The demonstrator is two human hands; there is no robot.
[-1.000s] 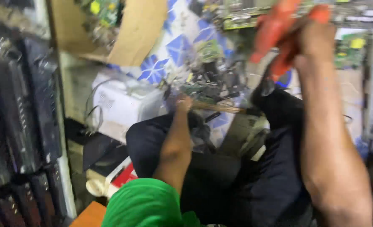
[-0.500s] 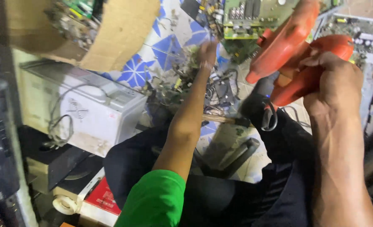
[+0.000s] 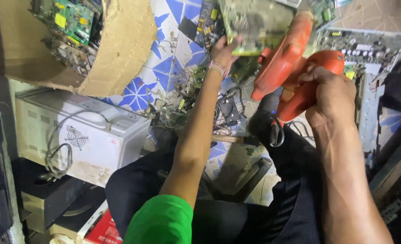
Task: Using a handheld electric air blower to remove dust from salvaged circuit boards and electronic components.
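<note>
A seated person is working over a blue-and-white tiled floor (image 3: 173, 68) strewn with electronic scrap; the right hand (image 3: 329, 97) is closing tightly around the handle of an orange blower (image 3: 286, 63), whose body is angling up toward the top of the frame; the left hand (image 3: 223, 49), a beaded band at its wrist, is reaching forward and gripping the lower edge of a dusty green board (image 3: 257, 25), which is sitting just left of the blower's nozzle, close to touching it. A white metal case (image 3: 80, 135) with a looped cord is lying at the left; a torn cardboard box (image 3: 119, 49) holding more boards is hanging above it; an opened chassis (image 3: 367, 58) is resting at the right.
</note>
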